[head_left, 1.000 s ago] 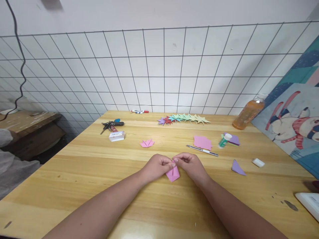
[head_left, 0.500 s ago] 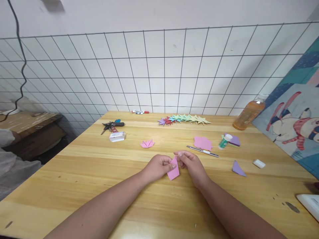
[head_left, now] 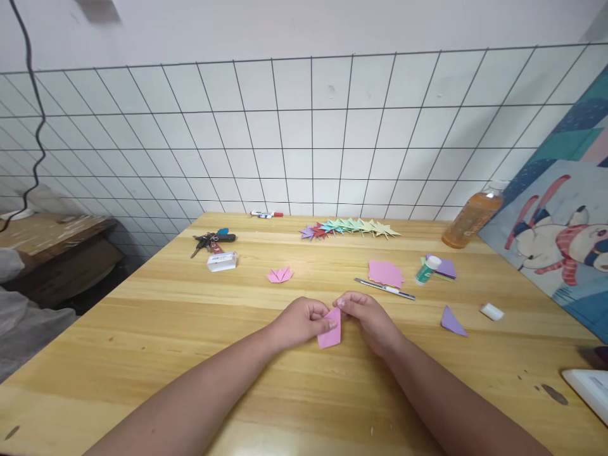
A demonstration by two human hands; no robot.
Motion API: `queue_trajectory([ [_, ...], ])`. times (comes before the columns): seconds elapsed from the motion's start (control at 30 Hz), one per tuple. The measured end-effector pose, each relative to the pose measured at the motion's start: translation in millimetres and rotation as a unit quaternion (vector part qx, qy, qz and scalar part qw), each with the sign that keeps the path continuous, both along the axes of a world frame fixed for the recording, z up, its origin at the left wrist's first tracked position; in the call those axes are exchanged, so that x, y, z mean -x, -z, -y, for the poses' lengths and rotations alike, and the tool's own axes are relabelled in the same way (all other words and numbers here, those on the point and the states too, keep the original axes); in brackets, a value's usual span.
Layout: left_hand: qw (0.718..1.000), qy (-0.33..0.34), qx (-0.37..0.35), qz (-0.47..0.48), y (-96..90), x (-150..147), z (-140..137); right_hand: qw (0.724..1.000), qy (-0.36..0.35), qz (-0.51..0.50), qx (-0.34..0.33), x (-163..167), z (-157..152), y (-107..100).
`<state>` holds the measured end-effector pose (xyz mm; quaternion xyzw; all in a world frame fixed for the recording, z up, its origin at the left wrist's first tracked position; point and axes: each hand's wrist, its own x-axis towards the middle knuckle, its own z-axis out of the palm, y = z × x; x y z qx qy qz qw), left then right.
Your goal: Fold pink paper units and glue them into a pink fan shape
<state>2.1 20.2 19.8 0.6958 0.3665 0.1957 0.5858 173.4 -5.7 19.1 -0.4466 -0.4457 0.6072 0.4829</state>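
Observation:
A small folded piece of pink paper [head_left: 331, 335] is held between both hands above the wooden table [head_left: 199, 329]. My left hand [head_left: 306, 323] pinches it, thumb on top and fingers behind. With thumb and forefinger, my right hand [head_left: 363, 313] grips the paper's upper right corner. Beyond my hands lie a pink folded paper fan shape [head_left: 280, 275], a stack of pink paper sheets [head_left: 386, 273] and a utility knife [head_left: 384, 289].
A glue stick [head_left: 428, 270] rests by purple sheets [head_left: 444, 266]. Right of my hands are a purple paper triangle [head_left: 453, 321] and a white eraser [head_left: 492, 311]. Farther back stand folded paper pieces in a row [head_left: 351, 227], a drink bottle [head_left: 475, 215], keys [head_left: 212, 239] and a small box [head_left: 221, 261].
The pink paper has turned a little between my hands and stands straighter. My right thumb and forefinger have closed on its upper corner.

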Motion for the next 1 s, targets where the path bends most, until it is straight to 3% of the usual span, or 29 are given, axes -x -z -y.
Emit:
queue_trajectory([
  [0.23,0.990,0.066,0.100,0.078,-10.0,4.3,1.5,0.992,-0.070,-0.102,0.007,-8.8,-0.8,-0.8],
  [0.57,0.997,-0.009,0.061,0.047,-2.0,6.1,-2.6,0.994,0.021,0.099,-0.029,-1.6,0.8,-1.2],
  [1.0,0.998,0.019,0.040,0.036,-3.1,5.7,-2.3,0.997,0.021,0.075,-0.025,-1.4,-0.7,2.5],
])
